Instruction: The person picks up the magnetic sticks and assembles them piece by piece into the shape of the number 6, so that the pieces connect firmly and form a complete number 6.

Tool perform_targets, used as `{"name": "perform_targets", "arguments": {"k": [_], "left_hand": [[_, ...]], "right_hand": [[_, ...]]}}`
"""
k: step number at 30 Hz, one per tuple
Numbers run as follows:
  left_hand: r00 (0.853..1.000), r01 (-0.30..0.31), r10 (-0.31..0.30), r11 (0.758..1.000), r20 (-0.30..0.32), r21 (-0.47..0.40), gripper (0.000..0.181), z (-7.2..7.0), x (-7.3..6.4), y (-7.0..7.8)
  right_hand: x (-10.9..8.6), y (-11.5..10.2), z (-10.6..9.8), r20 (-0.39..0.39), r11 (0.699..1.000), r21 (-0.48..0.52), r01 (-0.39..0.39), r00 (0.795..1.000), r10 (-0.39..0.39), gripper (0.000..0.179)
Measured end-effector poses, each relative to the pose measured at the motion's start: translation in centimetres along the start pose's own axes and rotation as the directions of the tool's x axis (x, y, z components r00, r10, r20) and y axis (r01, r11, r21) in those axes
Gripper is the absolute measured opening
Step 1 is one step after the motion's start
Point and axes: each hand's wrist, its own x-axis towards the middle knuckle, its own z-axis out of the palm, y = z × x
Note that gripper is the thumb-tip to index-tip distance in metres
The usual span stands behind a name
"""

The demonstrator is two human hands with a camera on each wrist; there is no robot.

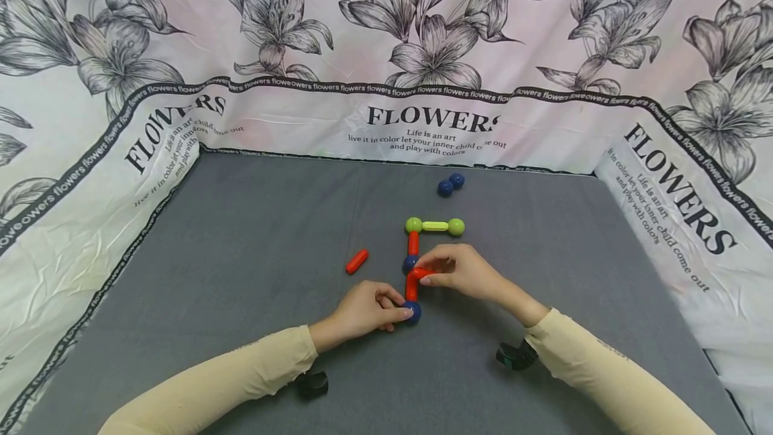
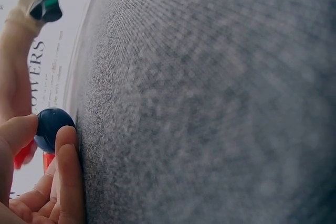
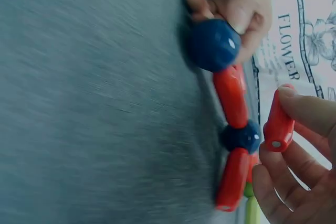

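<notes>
A chain of balls and short rods, which look like magnetic building pieces, runs away from me on the grey cloth. My left hand (image 1: pixel 373 306) pinches the nearest blue ball (image 2: pixel 52 127) between thumb and fingers. A red rod (image 3: pixel 231 98) links that ball to the middle blue ball (image 3: pixel 241 136). From the middle ball another red rod (image 3: pixel 232 179) sticks out with a bare end. My right hand (image 1: pixel 461 270) holds a separate red rod (image 3: pixel 280 121) between thumb and fingers, close beside the chain. In the head view this hand partly covers the middle ball.
At the chain's far end a green ball (image 1: pixel 413 225), a green rod (image 1: pixel 435 226) and a second green ball (image 1: pixel 455 227) run rightward. Left of the chain lies a loose red rod (image 1: pixel 357 262). Two blue balls (image 1: pixel 445 188) sit farther back, before the flower-printed curtain (image 1: pixel 290 119).
</notes>
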Motion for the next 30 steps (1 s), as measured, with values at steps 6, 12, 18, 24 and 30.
{"name": "perform_targets", "arguments": {"k": [6,12,18,24,30], "left_hand": [[1.000,0.019,-0.019,1.000,-0.003,-0.004,0.026,0.0,0.0,0.0],[1.000,0.010,-0.010,1.000,-0.003,-0.007,0.026,0.0,-0.2,0.2],[1.000,0.006,-0.006,1.000,0.000,-0.005,0.025,0.0,-0.2,0.2],[1.000,0.007,-0.007,1.000,0.000,-0.002,0.026,0.1,-0.3,0.2],[1.000,-0.003,0.003,1.000,-0.006,0.001,0.026,0.1,-0.3,0.2]], "right_hand": [[-2.9,0.9,1.1,0.027,0.998,0.037,-0.042,0.999,0.041,0.022],[-4.4,1.5,2.2,0.017,0.999,0.015,-0.039,0.999,0.039,0.022],[-4.8,1.1,2.9,-0.010,1.000,-0.009,-0.024,1.000,0.024,0.022],[-4.6,0.4,3.2,-0.006,0.999,-0.025,-0.023,1.000,0.023,0.019],[-4.5,0.4,3.2,-0.005,0.998,-0.057,-0.027,1.000,0.027,0.019]]}}
